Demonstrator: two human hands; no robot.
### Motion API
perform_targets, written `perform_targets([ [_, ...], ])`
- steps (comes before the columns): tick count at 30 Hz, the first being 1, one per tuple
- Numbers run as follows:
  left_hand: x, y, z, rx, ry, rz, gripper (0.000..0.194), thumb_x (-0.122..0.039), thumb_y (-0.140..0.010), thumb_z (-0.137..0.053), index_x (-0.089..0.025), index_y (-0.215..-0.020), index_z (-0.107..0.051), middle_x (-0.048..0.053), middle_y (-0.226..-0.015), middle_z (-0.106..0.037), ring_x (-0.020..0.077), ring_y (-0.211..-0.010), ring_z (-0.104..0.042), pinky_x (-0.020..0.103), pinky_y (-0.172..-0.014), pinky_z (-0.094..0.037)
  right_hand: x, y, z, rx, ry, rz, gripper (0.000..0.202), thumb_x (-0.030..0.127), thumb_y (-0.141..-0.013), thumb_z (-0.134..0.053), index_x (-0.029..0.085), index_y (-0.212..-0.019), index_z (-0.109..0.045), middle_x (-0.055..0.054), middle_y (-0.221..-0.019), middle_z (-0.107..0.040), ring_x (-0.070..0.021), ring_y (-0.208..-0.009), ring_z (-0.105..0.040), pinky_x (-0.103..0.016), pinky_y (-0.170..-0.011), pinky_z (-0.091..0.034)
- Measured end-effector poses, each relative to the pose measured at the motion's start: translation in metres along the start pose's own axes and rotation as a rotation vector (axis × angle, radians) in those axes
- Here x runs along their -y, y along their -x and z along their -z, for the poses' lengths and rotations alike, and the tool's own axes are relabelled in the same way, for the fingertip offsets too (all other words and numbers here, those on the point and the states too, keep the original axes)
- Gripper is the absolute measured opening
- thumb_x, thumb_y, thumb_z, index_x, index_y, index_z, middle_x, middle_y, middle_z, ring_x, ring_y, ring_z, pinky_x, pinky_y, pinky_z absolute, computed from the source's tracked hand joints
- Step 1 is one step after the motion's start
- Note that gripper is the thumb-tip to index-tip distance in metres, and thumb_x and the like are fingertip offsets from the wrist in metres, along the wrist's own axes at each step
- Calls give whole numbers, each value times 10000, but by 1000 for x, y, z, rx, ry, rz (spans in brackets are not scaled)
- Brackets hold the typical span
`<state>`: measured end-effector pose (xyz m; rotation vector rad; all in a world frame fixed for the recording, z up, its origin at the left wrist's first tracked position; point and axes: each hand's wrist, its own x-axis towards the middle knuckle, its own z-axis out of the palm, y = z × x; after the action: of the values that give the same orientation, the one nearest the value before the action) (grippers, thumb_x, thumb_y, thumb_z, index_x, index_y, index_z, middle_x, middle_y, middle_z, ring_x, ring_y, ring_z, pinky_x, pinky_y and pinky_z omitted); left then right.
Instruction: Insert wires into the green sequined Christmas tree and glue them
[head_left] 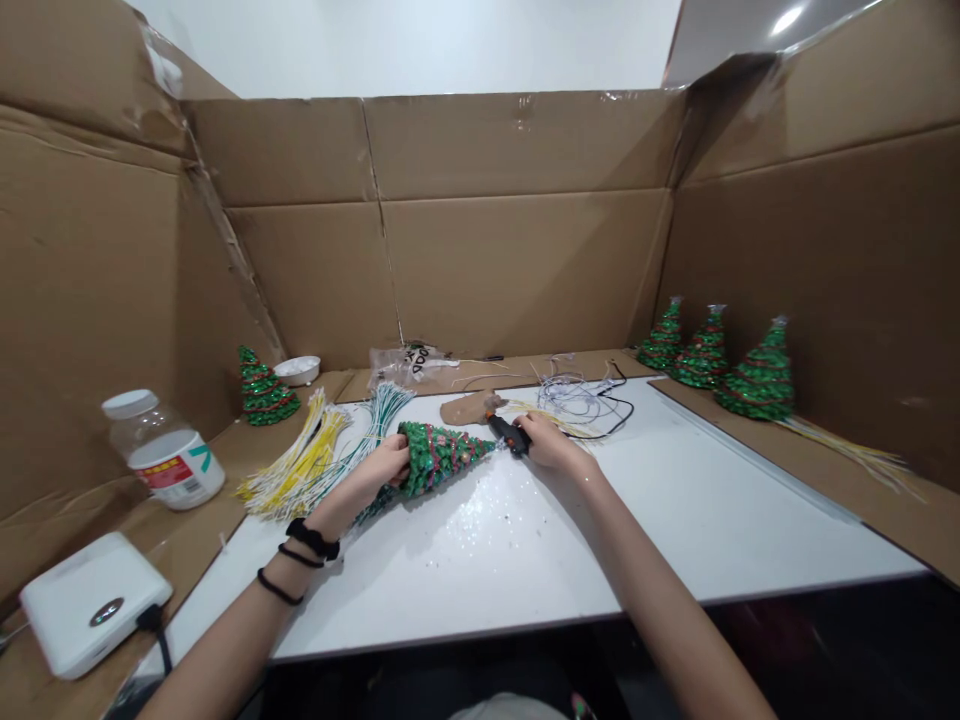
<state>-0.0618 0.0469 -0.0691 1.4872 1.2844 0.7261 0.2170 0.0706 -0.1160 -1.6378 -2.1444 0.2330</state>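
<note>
My left hand (386, 462) is closed around the base end of a small green Christmas tree (442, 458), which lies on its side with its tip toward the right. Red trim and shiny bits cover the tree. At its tip, my right hand (553, 442) grips a black glue gun (510, 436) with orange parts. The gun's front end lies by a brown cardboard piece (461, 408). How the tip and the gun meet is hard to make out. Bundles of yellow-and-white wires (304, 465) and green-and-white wires (379, 415) lie beside my left hand.
Cardboard walls (517, 260) surround the white board (675, 520). Several finished-looking trees (757, 375) stand at right, another tree (264, 388) at left. A white-capped jar (169, 460), a white box (94, 605), a small bowl (298, 372), a plastic bag (405, 366) and tangled wires (577, 400) lie around.
</note>
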Motion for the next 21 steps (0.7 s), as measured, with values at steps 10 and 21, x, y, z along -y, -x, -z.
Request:
perform_targets([
  [10, 4, -5, 7, 29, 128, 75, 226, -250, -713, -558, -193, -610, -366, -101, -445, -266, 35, -373, -186, 162, -381, -135, 15, 6, 32, -147, -483, 53, 280, 435, -798, -505, 199, -947, -510, -24, -828, -558, -179, -727, -516, -254, -619, -400],
  [21, 6, -8, 12, 116, 241, 96, 239, -253, -741, -571, -190, -643, -363, -108, -479, -223, 22, -386, -161, 141, -372, -85, 43, 14, 28, -246, -424, 124, 396, 540, -770, -515, 191, -588, -469, 21, -569, -465, -126, -535, -421, -239, -522, -311],
])
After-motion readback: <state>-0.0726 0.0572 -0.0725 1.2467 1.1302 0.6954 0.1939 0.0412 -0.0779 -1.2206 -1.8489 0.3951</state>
